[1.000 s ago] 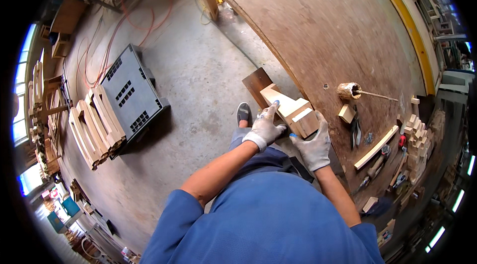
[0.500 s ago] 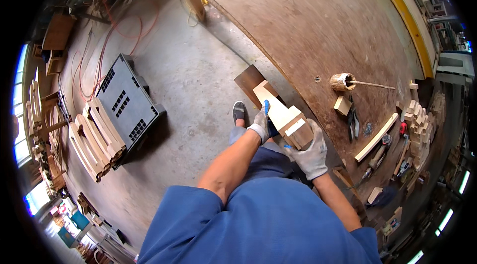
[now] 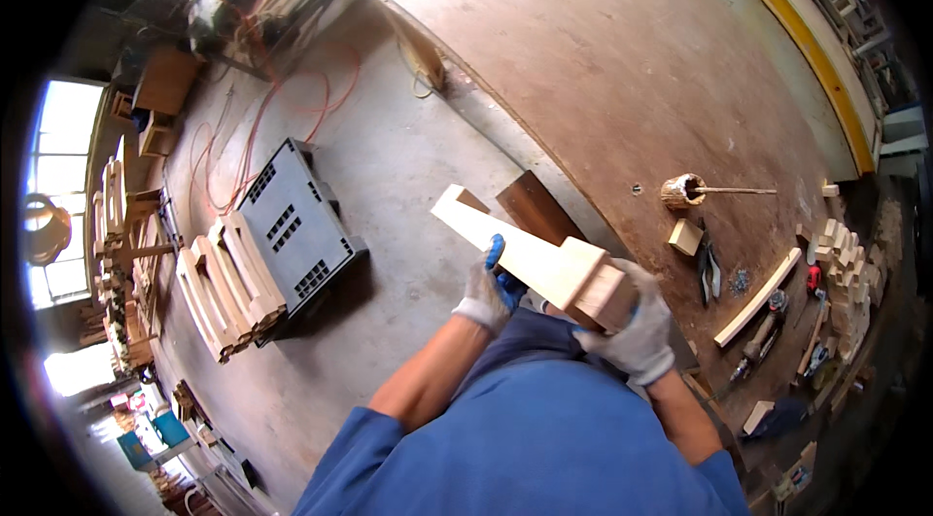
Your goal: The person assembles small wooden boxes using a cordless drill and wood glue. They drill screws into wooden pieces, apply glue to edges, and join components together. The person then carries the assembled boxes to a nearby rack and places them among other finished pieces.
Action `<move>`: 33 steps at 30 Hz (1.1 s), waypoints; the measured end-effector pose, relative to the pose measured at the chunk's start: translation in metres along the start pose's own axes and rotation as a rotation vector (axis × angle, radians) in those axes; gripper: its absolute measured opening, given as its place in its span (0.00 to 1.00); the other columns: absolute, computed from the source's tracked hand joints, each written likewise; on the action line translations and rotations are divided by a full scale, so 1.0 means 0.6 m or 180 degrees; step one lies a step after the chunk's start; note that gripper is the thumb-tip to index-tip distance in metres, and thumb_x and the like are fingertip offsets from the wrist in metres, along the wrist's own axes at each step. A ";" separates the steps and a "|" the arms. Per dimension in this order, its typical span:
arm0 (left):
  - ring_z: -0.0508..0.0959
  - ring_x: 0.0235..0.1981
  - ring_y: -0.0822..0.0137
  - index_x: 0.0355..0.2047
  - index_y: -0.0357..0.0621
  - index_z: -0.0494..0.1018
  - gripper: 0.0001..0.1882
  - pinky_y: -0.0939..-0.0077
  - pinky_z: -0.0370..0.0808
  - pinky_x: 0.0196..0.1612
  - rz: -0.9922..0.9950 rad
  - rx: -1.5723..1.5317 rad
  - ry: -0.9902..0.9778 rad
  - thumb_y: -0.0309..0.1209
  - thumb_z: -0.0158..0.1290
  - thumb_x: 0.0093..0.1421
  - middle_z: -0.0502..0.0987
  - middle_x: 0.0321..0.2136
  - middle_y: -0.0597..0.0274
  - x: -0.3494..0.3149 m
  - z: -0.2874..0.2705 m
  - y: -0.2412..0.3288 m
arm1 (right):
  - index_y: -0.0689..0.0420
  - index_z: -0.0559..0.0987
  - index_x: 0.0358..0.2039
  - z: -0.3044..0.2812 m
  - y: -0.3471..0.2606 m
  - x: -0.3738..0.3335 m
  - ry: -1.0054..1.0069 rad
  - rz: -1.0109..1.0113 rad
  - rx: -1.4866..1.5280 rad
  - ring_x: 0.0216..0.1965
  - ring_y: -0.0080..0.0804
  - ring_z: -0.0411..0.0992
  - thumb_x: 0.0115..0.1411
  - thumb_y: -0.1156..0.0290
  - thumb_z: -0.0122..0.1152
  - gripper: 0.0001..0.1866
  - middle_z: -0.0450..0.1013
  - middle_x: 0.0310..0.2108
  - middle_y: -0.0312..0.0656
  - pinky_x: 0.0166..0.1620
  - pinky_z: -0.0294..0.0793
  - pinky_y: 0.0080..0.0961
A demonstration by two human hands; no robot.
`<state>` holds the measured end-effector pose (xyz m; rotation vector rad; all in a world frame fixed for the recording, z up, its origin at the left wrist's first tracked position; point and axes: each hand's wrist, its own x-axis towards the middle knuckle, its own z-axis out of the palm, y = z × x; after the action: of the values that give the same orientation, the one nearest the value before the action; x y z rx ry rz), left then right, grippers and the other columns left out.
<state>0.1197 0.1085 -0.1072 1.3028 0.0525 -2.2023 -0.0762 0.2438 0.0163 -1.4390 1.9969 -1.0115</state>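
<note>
A pale wooden piece [image 3: 525, 258], a long bar ending in a thicker block, is held up in front of me over the workbench edge. My left hand [image 3: 491, 288], in a grey and blue glove, grips the bar from below near its middle. My right hand [image 3: 637, 331], also gloved, clasps the block end. The far tip of the bar points up and left over the concrete floor.
The brown workbench [image 3: 622, 69] carries a small glue pot with a stick [image 3: 683, 190], a wooden cube [image 3: 685, 237], a long strip [image 3: 756, 297], hand tools and stacked blocks [image 3: 844, 258]. On the floor stand a grey plastic crate [image 3: 292, 224] and curved wooden parts [image 3: 219, 288].
Both hands have lifted the wooden piece off the bench edge and turned it, so the bar now sticks out to the left. My view has shifted closer.
</note>
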 end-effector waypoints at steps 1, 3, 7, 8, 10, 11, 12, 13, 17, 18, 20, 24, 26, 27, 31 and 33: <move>0.78 0.58 0.48 0.61 0.43 0.69 0.31 0.50 0.73 0.66 0.0061 0.0087 -0.0180 0.53 0.57 0.69 0.77 0.57 0.47 -0.049 0.006 0.015 | 0.57 0.66 0.63 -0.024 -0.010 0.005 0.0056 -0.0223 0.0077 0.52 0.49 0.80 0.36 0.54 0.87 0.55 0.76 0.53 0.52 0.57 0.82 0.42; 0.78 0.58 0.50 0.62 0.42 0.69 0.35 0.53 0.74 0.66 0.0205 -0.0105 -0.0249 0.56 0.57 0.68 0.78 0.55 0.49 -0.100 0.000 0.048 | 0.59 0.66 0.62 -0.079 -0.033 0.007 0.0001 -0.0247 0.0259 0.53 0.47 0.80 0.35 0.56 0.87 0.55 0.76 0.53 0.52 0.57 0.82 0.40; 0.73 0.63 0.52 0.64 0.43 0.68 0.47 0.53 0.67 0.70 0.1069 -0.0432 0.0070 0.69 0.59 0.59 0.74 0.60 0.52 -0.069 -0.039 0.142 | 0.62 0.68 0.61 -0.156 -0.018 -0.025 0.0063 0.0111 0.0506 0.54 0.37 0.78 0.30 0.71 0.84 0.53 0.76 0.52 0.47 0.58 0.79 0.33; 0.74 0.61 0.52 0.63 0.43 0.68 0.45 0.53 0.67 0.69 0.1052 -0.0571 0.0177 0.65 0.62 0.59 0.75 0.59 0.52 -0.031 -0.073 0.175 | 0.62 0.68 0.61 -0.165 -0.013 -0.030 0.0054 0.0296 0.0847 0.54 0.37 0.78 0.31 0.72 0.83 0.53 0.76 0.52 0.46 0.58 0.78 0.33; 0.75 0.58 0.51 0.62 0.44 0.69 0.40 0.53 0.69 0.67 0.1054 -0.0591 0.0484 0.56 0.65 0.59 0.77 0.55 0.53 0.046 -0.132 0.216 | 0.61 0.69 0.61 -0.167 0.005 -0.042 0.0014 0.0405 0.0800 0.54 0.35 0.77 0.31 0.74 0.82 0.52 0.76 0.52 0.44 0.59 0.77 0.32; 0.75 0.56 0.51 0.62 0.44 0.70 0.37 0.53 0.70 0.66 0.1054 -0.0436 0.0687 0.50 0.66 0.59 0.77 0.54 0.54 0.071 -0.143 0.219 | 0.61 0.69 0.62 -0.162 0.022 -0.054 0.0000 0.0366 0.0421 0.54 0.35 0.76 0.31 0.75 0.82 0.52 0.76 0.52 0.42 0.59 0.76 0.31; 0.76 0.55 0.51 0.61 0.46 0.71 0.33 0.53 0.71 0.65 0.1057 -0.0566 0.0772 0.41 0.67 0.57 0.79 0.52 0.55 0.080 -0.141 0.223 | 0.60 0.69 0.62 -0.154 0.029 -0.058 -0.0045 0.0702 0.0923 0.54 0.33 0.75 0.31 0.76 0.82 0.52 0.75 0.51 0.41 0.60 0.75 0.30; 0.77 0.54 0.51 0.60 0.47 0.71 0.32 0.53 0.72 0.64 0.1109 -0.0536 0.0489 0.40 0.67 0.58 0.78 0.51 0.56 0.080 -0.150 0.225 | 0.60 0.69 0.62 -0.148 0.054 -0.068 -0.0071 0.1031 0.1037 0.53 0.31 0.75 0.32 0.77 0.82 0.52 0.75 0.52 0.40 0.60 0.75 0.30; 0.78 0.51 0.52 0.58 0.46 0.71 0.27 0.48 0.75 0.60 0.1805 -0.0239 0.0058 0.38 0.65 0.60 0.78 0.47 0.57 0.009 -0.069 0.253 | 0.57 0.70 0.62 -0.094 0.130 -0.117 -0.0262 0.1273 0.0936 0.58 0.31 0.75 0.35 0.75 0.85 0.51 0.75 0.58 0.40 0.61 0.76 0.32; 0.79 0.49 0.52 0.57 0.46 0.71 0.27 0.48 0.77 0.58 0.2006 -0.0171 -0.0042 0.39 0.65 0.61 0.78 0.46 0.57 0.002 -0.054 0.268 | 0.55 0.71 0.62 -0.075 0.126 -0.128 -0.0237 0.1665 0.1196 0.59 0.31 0.75 0.36 0.74 0.86 0.50 0.75 0.58 0.41 0.61 0.77 0.32; 0.81 0.44 0.51 0.57 0.46 0.71 0.27 0.47 0.80 0.54 0.2015 -0.0274 -0.0366 0.42 0.65 0.62 0.78 0.43 0.56 -0.003 -0.049 0.309 | 0.53 0.69 0.66 -0.007 0.199 -0.164 -0.0539 0.1828 0.0536 0.59 0.37 0.76 0.41 0.68 0.85 0.51 0.77 0.56 0.45 0.62 0.76 0.33; 0.80 0.46 0.62 0.56 0.39 0.73 0.24 0.63 0.77 0.54 0.2785 0.0290 -0.0442 0.31 0.66 0.62 0.80 0.47 0.60 -0.033 0.027 0.304 | 0.54 0.69 0.69 0.040 0.236 -0.153 -0.0939 0.2245 0.0049 0.50 0.40 0.81 0.46 0.64 0.81 0.49 0.80 0.52 0.48 0.57 0.80 0.35; 0.80 0.48 0.67 0.56 0.39 0.74 0.25 0.69 0.77 0.54 0.3337 0.0868 -0.0288 0.26 0.68 0.59 0.80 0.49 0.60 -0.055 0.065 0.258 | 0.56 0.73 0.66 0.034 0.205 -0.101 -0.0715 0.2015 0.0189 0.46 0.38 0.82 0.49 0.65 0.80 0.43 0.82 0.47 0.46 0.54 0.82 0.34; 0.79 0.49 0.67 0.56 0.38 0.73 0.27 0.70 0.78 0.54 0.3394 0.1108 -0.0261 0.25 0.70 0.57 0.80 0.49 0.60 -0.056 0.071 0.239 | 0.56 0.73 0.66 0.028 0.193 -0.074 -0.0659 0.1877 0.0169 0.46 0.37 0.82 0.51 0.65 0.79 0.42 0.82 0.47 0.46 0.54 0.82 0.35; 0.81 0.49 0.65 0.54 0.36 0.71 0.35 0.69 0.80 0.53 0.3412 0.2341 -0.0299 0.30 0.77 0.49 0.81 0.50 0.57 -0.061 0.100 0.147 | 0.58 0.68 0.69 -0.003 0.082 0.046 -0.0176 0.1434 0.1009 0.53 0.38 0.79 0.51 0.61 0.82 0.47 0.78 0.53 0.50 0.59 0.79 0.38; 0.82 0.49 0.65 0.54 0.36 0.71 0.36 0.68 0.81 0.52 0.3229 0.2292 -0.0638 0.32 0.78 0.49 0.82 0.48 0.55 -0.053 0.103 0.104 | 0.60 0.64 0.71 -0.018 0.019 0.097 0.0042 0.0941 0.1159 0.59 0.41 0.75 0.50 0.58 0.83 0.53 0.74 0.59 0.53 0.61 0.77 0.39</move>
<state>0.1130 0.0515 -0.0332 1.0404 -1.2790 -1.4328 -0.1102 0.1942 0.0164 -0.9181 1.8445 -1.1751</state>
